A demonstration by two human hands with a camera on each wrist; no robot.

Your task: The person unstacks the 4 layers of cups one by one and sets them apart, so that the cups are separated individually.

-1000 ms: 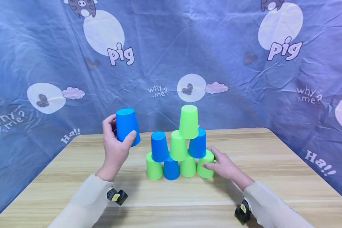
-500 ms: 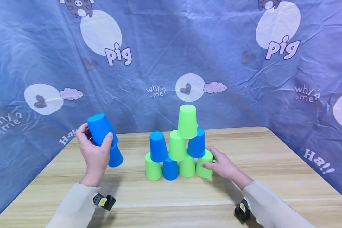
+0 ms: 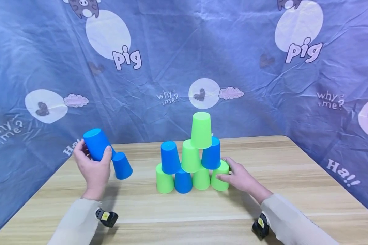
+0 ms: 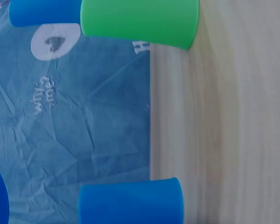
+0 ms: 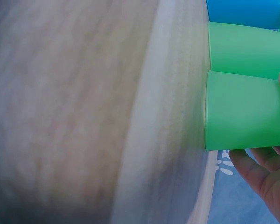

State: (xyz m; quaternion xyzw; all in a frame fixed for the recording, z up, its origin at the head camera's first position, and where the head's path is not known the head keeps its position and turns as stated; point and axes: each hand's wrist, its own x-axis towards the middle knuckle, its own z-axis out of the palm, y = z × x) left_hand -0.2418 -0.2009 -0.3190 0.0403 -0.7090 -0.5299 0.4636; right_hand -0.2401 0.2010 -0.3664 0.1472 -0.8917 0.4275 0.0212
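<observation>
My left hand (image 3: 93, 172) grips a tilted blue cup (image 3: 97, 143) above the left of the table, with the thumb on its near side. Just right of that hand, a second blue cup (image 3: 122, 166) stands mouth down on the table. My right hand (image 3: 240, 177) holds the rightmost green cup (image 3: 219, 183) of a pyramid's bottom row, thumb and fingers on either side, as the right wrist view shows. Above that row stand a blue cup (image 3: 170, 157), a green cup (image 3: 190, 156) and another blue cup (image 3: 212, 154). One green cup (image 3: 201, 129) tops the middle row at the right.
The bottom row also has a green cup (image 3: 164, 182) at its left end, a blue cup (image 3: 183, 182) and a green cup (image 3: 201, 180). All rest on a wooden table (image 3: 178, 221). A patterned blue cloth (image 3: 159, 51) hangs behind the table.
My left hand has moved left and slightly down with its cup, which now tilts more. The standing blue cup at the left has come into view. My right hand stays at the green cup.
</observation>
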